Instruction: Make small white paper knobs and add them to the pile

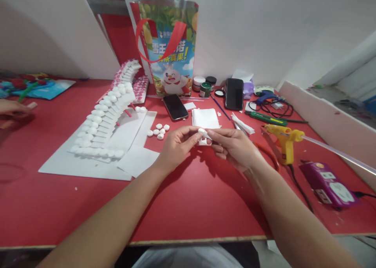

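My left hand (176, 144) and my right hand (233, 146) meet above the red table (190, 205), both pinching a small piece of white paper (203, 134) that is rolled or folded at its tip. Just behind them lies a stack of white paper squares (205, 117). A few small white paper balls (159, 131) lie to the left of my left hand. Further left, a curved row of white strips tipped with paper balls (102, 123) rests on white sheets (88, 158).
A yellow glue gun (283, 137) and a purple power strip (329, 184) sit at the right. Two phones (175, 107) (234, 94), paint jars (205, 89), a printed bag (170, 45) and a green cutter (266, 118) stand behind. Another person's hand (11, 109) is at the far left.
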Motion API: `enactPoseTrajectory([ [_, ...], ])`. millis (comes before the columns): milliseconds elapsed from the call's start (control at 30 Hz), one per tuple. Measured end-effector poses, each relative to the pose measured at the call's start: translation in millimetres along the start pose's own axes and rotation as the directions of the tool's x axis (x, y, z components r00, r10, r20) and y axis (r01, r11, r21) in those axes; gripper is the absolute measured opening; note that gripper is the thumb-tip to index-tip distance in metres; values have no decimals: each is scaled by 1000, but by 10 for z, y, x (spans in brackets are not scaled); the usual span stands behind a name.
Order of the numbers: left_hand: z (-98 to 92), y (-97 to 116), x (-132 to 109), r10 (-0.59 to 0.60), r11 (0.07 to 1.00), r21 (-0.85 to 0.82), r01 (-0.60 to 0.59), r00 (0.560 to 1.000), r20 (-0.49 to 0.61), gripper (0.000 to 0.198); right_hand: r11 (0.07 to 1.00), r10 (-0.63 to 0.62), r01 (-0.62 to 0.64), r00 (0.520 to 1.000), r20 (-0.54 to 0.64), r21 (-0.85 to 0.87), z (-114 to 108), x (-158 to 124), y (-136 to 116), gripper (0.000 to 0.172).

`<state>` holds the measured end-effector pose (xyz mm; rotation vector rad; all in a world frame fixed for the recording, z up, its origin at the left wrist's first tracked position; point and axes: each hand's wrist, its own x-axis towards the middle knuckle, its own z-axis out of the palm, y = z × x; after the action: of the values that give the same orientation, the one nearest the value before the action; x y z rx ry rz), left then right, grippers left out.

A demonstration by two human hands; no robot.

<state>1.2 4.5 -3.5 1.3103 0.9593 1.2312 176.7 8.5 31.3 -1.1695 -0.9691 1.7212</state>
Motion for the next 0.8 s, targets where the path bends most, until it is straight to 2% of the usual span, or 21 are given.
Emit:
enactPoseTrajectory([
  [100, 5, -13, -3, 2, 1000, 11, -2, 1000, -7, 26, 997, -53, 53, 999, -11, -64, -1, 4, 25, 41],
  [167, 10, -24, -5, -5, 1000, 19, 5, 1000, -17, 27, 980, -118, 112, 993, -29, -167, 2, 0, 39, 40],
  [300, 18, -37, -6, -24, 1000, 4, 24, 998, -54, 27, 887, -261, 214, 963, -61, -409, 22, -22, 47, 37],
  [467, 36, -10, -9, -13, 1000, -4, 12, 998, -55, 26, 766, -398, 296, 915, -61, -570, 26, -20, 68, 34],
  [600, 65, -4, -30, 11, 1000, 27, -8, 996, -93, 27, 750, -445, 308, 890, -102, -585, 32, 6, 146, 30],
  [800, 82, 10, -55, 183, 967, 200, -155, 975, -128, 21, 783, -457, 343, 883, -106, -519, 101, -26, 168, 27],
])
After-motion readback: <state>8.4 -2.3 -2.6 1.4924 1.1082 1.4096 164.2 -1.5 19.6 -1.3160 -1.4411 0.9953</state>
